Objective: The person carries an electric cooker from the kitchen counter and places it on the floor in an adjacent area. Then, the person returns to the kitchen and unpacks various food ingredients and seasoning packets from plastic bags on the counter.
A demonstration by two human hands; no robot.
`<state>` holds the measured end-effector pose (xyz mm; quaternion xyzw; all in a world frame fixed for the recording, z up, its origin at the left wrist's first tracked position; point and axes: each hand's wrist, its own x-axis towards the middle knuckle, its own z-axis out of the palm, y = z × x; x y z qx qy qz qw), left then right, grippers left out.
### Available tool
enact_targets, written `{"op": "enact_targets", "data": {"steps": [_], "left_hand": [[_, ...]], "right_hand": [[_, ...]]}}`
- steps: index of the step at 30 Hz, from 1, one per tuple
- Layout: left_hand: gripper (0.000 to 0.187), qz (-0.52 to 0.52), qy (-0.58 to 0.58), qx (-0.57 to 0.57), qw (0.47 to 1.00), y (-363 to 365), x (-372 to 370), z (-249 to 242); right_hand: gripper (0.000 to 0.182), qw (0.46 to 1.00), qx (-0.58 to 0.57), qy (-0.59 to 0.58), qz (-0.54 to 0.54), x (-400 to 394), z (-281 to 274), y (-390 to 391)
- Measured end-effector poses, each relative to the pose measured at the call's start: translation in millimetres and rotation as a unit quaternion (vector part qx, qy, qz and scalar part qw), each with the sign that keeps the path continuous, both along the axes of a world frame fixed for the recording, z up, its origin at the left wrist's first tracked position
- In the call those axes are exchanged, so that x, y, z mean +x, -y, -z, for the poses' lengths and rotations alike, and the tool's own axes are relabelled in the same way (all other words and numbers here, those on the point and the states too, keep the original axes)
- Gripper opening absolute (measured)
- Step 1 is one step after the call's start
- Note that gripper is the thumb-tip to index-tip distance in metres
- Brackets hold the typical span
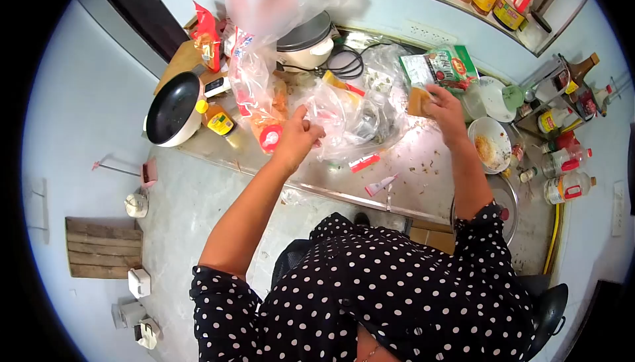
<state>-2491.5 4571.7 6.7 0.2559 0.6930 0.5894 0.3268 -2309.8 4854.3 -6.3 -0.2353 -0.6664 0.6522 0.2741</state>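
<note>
My left hand [301, 138] is over the counter beside the crumpled clear plastic bags [337, 114], its fingers apart and nothing visible held in it. My right hand [443, 111] grips a small tan block [419, 101] above the right part of the counter. Just behind that hand lies a green and white food packet [440, 66]. A red-capped clear bag with orange contents [270, 130] is next to my left hand. Nearer the counter's front edge are a red and white packet [364, 163] and a small white and pink tube [381, 184].
At the left stand a black frying pan [173, 109] and a yellow-capped bottle [217, 119]. A cooker [307, 43] is at the back. Bowls, one a dirty white bowl [489, 145], and several bottles line the right side. Scraps dot the metal counter [423, 190].
</note>
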Motion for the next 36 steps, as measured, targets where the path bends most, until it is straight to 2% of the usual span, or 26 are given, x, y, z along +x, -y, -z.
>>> {"op": "enact_targets", "data": {"steps": [1,3,4,5,6,8,10,12,15,17,19,20,22,24,25,26,27,29,30,33,34,35,36], "left_hand": [[0.047,-0.005,0.009,0.005,1.0,2,3,-4],[0.049,-0.011,0.006,-0.005,1.0,3,7,-11],[0.05,-0.014,0.002,0.001,1.0,4,7,-9],[0.051,-0.013,-0.002,0.006,1.0,4,7,-10],[0.053,-0.015,-0.004,0.003,1.0,3,8,-14],[0.058,-0.011,-0.01,0.026,1.0,-1,7,-16],[0.065,-0.003,0.011,0.042,0.999,-6,10,-30],[0.065,0.016,-0.028,0.033,0.999,-9,6,-26],[0.066,0.03,-0.075,0.018,0.997,-14,8,-23],[0.064,0.011,-0.05,0.015,0.999,-12,14,-20],[0.066,0.019,-0.043,0.02,0.999,-16,10,-12],[0.065,0.011,-0.03,0.024,0.999,-18,10,-15],[0.064,0.007,-0.006,0.016,1.0,-21,13,-20],[0.063,0.012,-0.014,0.001,1.0,-23,10,-10],[0.063,0.019,-0.022,-0.012,0.999,-24,8,-4],[0.063,0.016,-0.023,-0.014,1.0,-26,6,2],[0.063,0.033,-0.036,-0.035,0.998,-28,4,9],[0.063,0.048,-0.052,-0.056,0.996,-33,5,14],[0.063,0.047,-0.048,-0.051,0.996,-37,9,16],[0.063,0.045,-0.056,-0.059,0.996,-42,11,23],[0.063,0.046,-0.065,-0.07,0.994,-42,11,25],[0.063,0.045,-0.063,-0.074,0.994,-42,12,26],[0.065,0.046,-0.068,-0.085,0.993,-43,12,25]], "right_hand": [[0.039,0.999,-0.028,-0.037,-0.023,-15,-4,10],[0.04,0.996,0.037,-0.068,-0.05,-49,2,24],[0.036,0.994,0.092,-0.059,-0.021,-68,13,32],[0.034,0.98,0.193,-0.038,0.001,-79,-7,61],[0.031,0.973,0.181,-0.133,-0.061,-101,7,75],[0.023,0.924,0.373,0.022,-0.078,-113,10,115],[0.016,0.85,0.484,0.086,-0.188,-123,29,132],[0.016,0.823,0.449,0.19,-0.292,-132,50,139],[0.018,0.814,0.436,0.192,-0.332,-139,63,140],[0.018,0.858,0.311,0.131,-0.387,-146,72,134],[0.018,0.817,0.427,0.218,-0.319,-120,14,128],[0.02,0.796,0.447,0.229,-0.339,-119,20,112],[0.022,0.885,0.426,-0.014,-0.187,-96,44,73],[0.024,0.894,0.438,0.019,-0.086,-74,39,32],[0.028,0.92,0.384,0.074,-0.015,-65,51,13],[0.048,0.936,0.315,0.156,-0.008,-57,63,-7],[0.048,0.937,0.312,0.156,-0.011,-51,77,-16],[0.074,0.896,0.294,0.331,0.012,-46,98,-23],[0.084,0.899,0.288,0.33,-0.012,-43,107,-22],[0.08,0.88,0.274,0.383,-0.057,-47,107,-14],[0.069,0.878,0.277,0.388,-0.051,-47,104,-11],[0.069,0.878,0.275,0.388,-0.055,-47,103,-11],[0.06,0.877,0.27,0.391,-0.069,-47,101,-13]]}}
